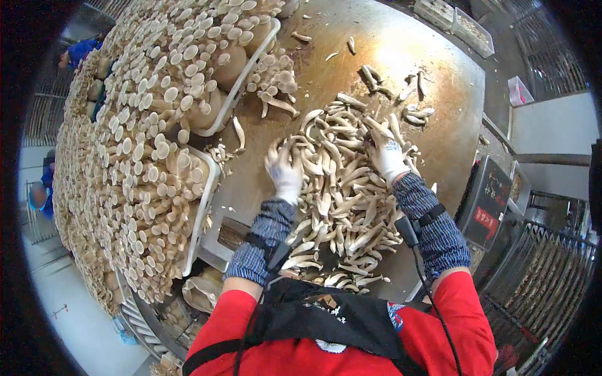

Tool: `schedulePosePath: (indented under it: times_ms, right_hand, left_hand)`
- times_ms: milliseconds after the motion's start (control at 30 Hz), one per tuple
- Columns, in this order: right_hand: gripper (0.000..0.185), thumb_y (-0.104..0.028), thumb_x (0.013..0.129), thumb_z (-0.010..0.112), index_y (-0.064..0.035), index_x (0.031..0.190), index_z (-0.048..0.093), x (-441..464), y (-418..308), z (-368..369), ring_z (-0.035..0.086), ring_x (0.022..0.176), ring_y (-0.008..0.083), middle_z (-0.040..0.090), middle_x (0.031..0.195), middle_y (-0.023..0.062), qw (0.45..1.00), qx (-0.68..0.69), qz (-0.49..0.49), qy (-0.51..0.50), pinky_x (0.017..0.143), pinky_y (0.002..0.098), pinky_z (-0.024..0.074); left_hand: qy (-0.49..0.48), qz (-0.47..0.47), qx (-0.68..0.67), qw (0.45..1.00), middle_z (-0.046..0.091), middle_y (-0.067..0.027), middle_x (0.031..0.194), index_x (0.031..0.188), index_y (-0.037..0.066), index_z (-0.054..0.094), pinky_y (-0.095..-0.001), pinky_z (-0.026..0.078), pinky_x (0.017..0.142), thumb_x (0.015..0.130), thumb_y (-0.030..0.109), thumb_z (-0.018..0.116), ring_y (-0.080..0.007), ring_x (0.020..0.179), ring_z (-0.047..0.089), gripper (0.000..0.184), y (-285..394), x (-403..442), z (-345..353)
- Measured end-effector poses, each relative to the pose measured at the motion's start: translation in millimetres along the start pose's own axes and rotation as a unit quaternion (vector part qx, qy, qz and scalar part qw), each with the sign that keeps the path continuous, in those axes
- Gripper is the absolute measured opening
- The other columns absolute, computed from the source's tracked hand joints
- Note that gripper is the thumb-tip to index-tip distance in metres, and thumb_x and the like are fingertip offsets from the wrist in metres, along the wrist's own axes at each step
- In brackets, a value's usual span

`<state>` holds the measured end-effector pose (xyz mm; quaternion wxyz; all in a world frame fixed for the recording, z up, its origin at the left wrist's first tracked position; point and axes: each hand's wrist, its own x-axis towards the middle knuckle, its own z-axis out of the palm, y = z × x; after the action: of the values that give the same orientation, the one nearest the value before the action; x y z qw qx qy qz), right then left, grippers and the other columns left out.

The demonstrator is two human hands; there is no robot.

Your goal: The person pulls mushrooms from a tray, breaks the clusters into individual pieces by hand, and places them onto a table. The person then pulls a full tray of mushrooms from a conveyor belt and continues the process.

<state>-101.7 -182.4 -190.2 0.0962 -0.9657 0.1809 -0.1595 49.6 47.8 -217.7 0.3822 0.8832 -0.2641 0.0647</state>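
A heap of loose pale mushrooms with long stems lies on the metal table in front of me. My left hand, in a white glove, rests against the heap's left side with its fingers apart. On the upper right of the same heap, my right hand wears a matching glove. Its fingers are spread over the mushrooms, and the tips are partly hidden among them. Neither hand visibly grips a single mushroom. A clump of mushrooms sits beyond my left hand, beside the crates.
Crates with white rims hold densely stacked mushroom clusters along the left. A few stray mushrooms lie on the metal table. A dark box with red marking stands right of the table. People in blue are at the far left.
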Motion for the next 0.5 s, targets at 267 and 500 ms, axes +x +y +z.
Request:
schedulePosePath:
  times_ms: [267, 500]
  right_hand:
    - [0.047, -0.018, 0.085, 0.065, -0.0031, 0.127, 0.052, -60, -26, -24, 0.051, 0.117, 0.0375, 0.056, 0.122, 0.0206, 0.977, 0.15, 0.15, 0.028, 0.102, 0.0437, 0.0379]
    - [0.074, -0.039, 0.09, 0.06, 0.003, 0.143, 0.03, -257, 8, -40, 0.038, 0.129, 0.0373, 0.036, 0.14, 0.0249, 0.846, 0.227, 0.415, 0.246, 0.11, 0.0426, 0.0301]
  left_hand:
    - [-0.357, 0.26, 0.267, 0.856, 0.051, -0.0121, 0.124, 0.099, 0.014, 0.067, -0.0478, 0.04, 0.095, 0.077, 0.021, 0.065, -0.0322, 0.118, 0.047, 0.024, 9, 90, 24]
    - [-0.156, 0.21, 0.017, 0.965, 0.051, -0.0231, 0.125, 0.124, 0.0, 0.052, -0.0463, 0.04, 0.098, 0.095, 0.034, 0.052, -0.0357, 0.111, 0.052, 0.045, -24, 79, 24]
